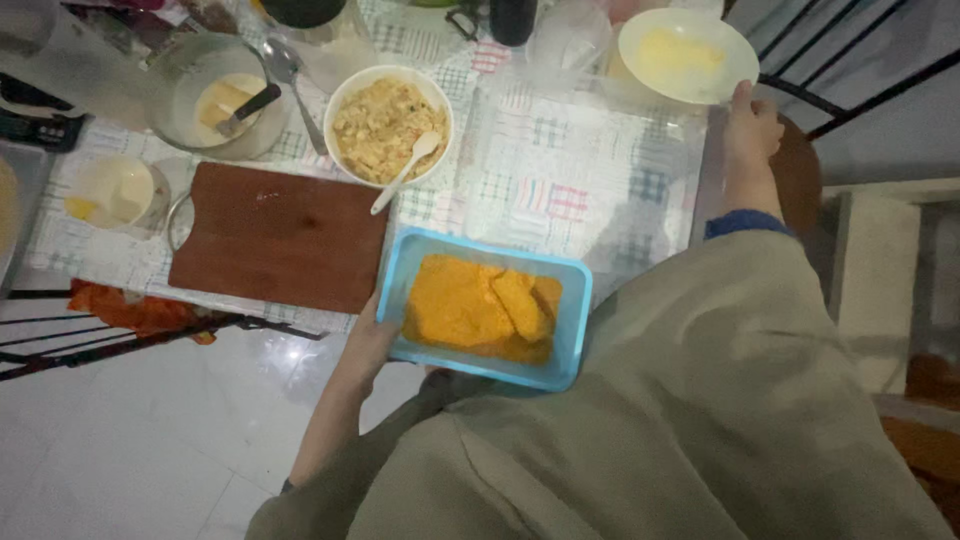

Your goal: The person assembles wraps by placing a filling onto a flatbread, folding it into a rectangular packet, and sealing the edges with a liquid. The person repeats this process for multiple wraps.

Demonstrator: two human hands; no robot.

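My left hand (368,340) grips the near-left edge of a light blue rectangular tub (400,262) filled with orange breadcrumbs and a crumbed piece (522,304), held over the table's front edge. My right hand (750,128) reaches to the far right and holds the rim of a white bowl (640,35) with pale yellow liquid in it. A wide khaki sleeve covers my right arm.
A brown cutting board (275,235) lies left of the tub. Behind it stand a white bowl of chopped pale food (388,122) with a white spoon (408,168), a glass bowl with a utensil (218,100), and a small cup (112,190). A chair (850,90) stands at right.
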